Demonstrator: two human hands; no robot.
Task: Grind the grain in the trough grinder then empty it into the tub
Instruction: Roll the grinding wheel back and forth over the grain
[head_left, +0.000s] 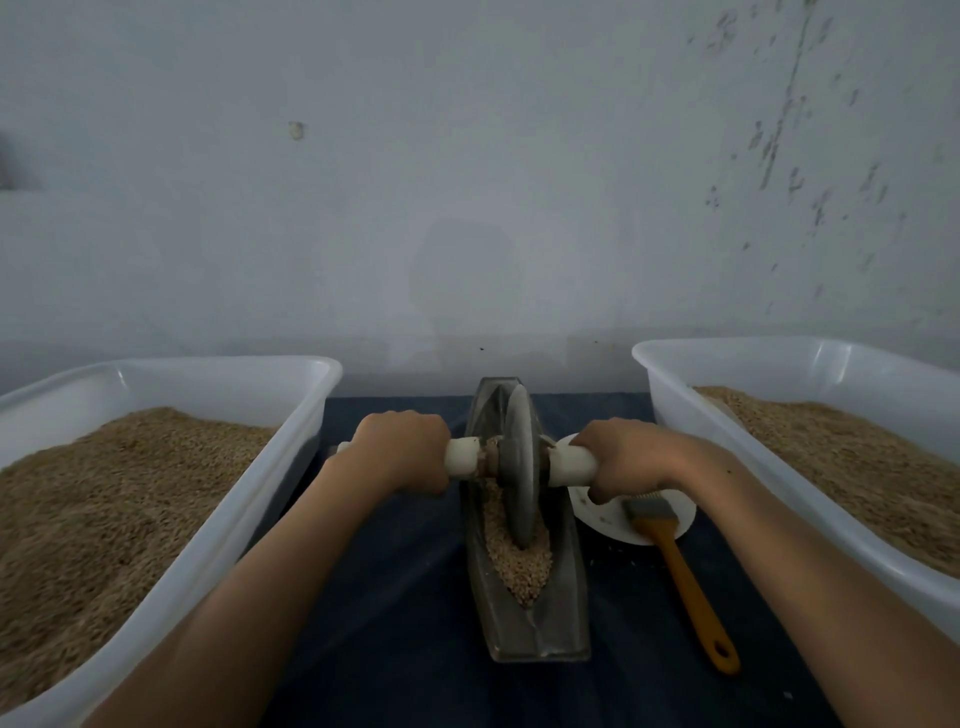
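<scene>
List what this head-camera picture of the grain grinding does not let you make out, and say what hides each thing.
- Left tub and right tub: outer ends cut off by the picture's edges.
- White plate: partly hidden by the right hand and brush.
- Handle: its ends covered by the left hand and right hand.
- Trough floor: buried under grain and hidden behind the wheel.

Small grain-processing workroom, plain and domestic in scale. Evidence: bare whitewashed wall (467, 182), stained and flaking at right; dark cloth (395, 597) as work surface; two white tubs (218, 525) (670, 395) of husked grain; metal trough grinder (530, 623) with wheel; brush (680, 566) beside it.
</scene>
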